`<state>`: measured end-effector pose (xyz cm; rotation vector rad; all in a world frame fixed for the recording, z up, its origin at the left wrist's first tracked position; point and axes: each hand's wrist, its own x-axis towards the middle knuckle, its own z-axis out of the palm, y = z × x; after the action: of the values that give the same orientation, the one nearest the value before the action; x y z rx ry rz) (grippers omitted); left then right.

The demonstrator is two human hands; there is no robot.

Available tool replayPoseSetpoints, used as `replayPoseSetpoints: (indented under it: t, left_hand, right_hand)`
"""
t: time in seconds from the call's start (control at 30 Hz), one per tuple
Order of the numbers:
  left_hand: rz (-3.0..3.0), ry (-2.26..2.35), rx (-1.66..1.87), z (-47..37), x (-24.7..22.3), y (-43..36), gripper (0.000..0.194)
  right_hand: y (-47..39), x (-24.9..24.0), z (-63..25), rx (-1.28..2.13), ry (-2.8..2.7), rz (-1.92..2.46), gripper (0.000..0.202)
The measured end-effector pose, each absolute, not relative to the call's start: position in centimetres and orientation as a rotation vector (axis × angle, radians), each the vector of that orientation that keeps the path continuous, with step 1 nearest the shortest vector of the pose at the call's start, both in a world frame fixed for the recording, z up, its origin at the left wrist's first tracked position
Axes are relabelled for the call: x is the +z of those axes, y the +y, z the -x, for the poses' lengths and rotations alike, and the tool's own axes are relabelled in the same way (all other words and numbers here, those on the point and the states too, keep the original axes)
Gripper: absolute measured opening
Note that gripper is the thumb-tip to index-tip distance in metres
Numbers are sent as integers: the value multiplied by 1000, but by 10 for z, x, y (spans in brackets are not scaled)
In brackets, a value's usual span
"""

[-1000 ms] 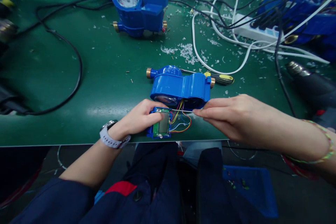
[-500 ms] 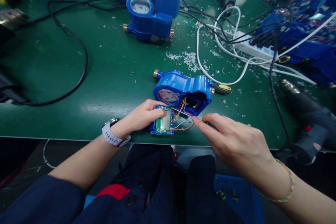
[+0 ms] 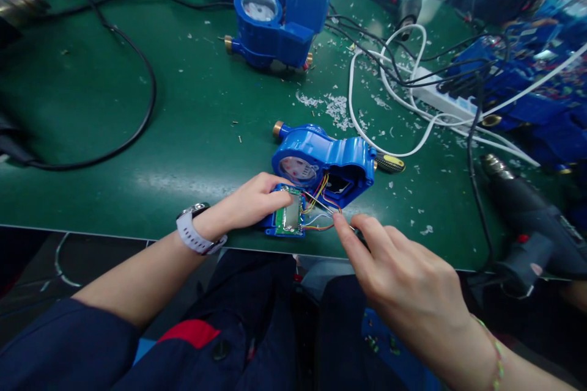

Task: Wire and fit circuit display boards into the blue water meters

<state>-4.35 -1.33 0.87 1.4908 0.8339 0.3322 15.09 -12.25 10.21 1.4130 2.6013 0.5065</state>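
My left hand point(image 3: 250, 201) grips a green circuit board point(image 3: 288, 215) with a small grey display, seated in a blue cover, the thumb pressing on top. From its right side, thin coloured wires point(image 3: 321, 192) run to the open compartment of a blue water meter point(image 3: 316, 143) with brass ends, lying just behind. In my right hand point(image 3: 403, 263) is a screwdriver point(image 3: 321, 204) with a thin metal shaft. Its handle is mostly hidden by the fingers. The shaft's tip reaches the board's upper right edge near the wires; whether it touches is too small to tell.
A second blue meter point(image 3: 275, 30) with its lid up stands farther back. Beside the nearer meter lies a yellow-and-black handle point(image 3: 389, 163). On the right are a heat gun point(image 3: 527, 208), a white power strip point(image 3: 444, 98) and cables. Plastic scraps point(image 3: 337, 111) litter the table.
The view has shifted slightly. My right hand is a little lower, and the screwdriver shaft slants more steeply. My left hand keeps its grip on the board.
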Motion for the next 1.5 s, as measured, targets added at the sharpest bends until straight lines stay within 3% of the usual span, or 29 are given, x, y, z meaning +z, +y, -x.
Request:
replayPoseSetpoints:
  t: [0.57,0.9,1.2,1.5]
  left_hand:
    - [-1672,887,304,40,10,-15,29]
    - [-1597,787,298,46,8,-16,30]
    - [-1607,763,367,54,9,-20,34]
    - [-1838,598,597,56,28,-5,37]
  right_hand:
    - [-66,132,-148,180,2507,-1044,36]
    - [-49,134,-164,-254,2520,-1101,25]
    - [-43,141,-176,-944,2562,-1243,29]
    - [-21,164,-190,-1129,2487,-1244,32]
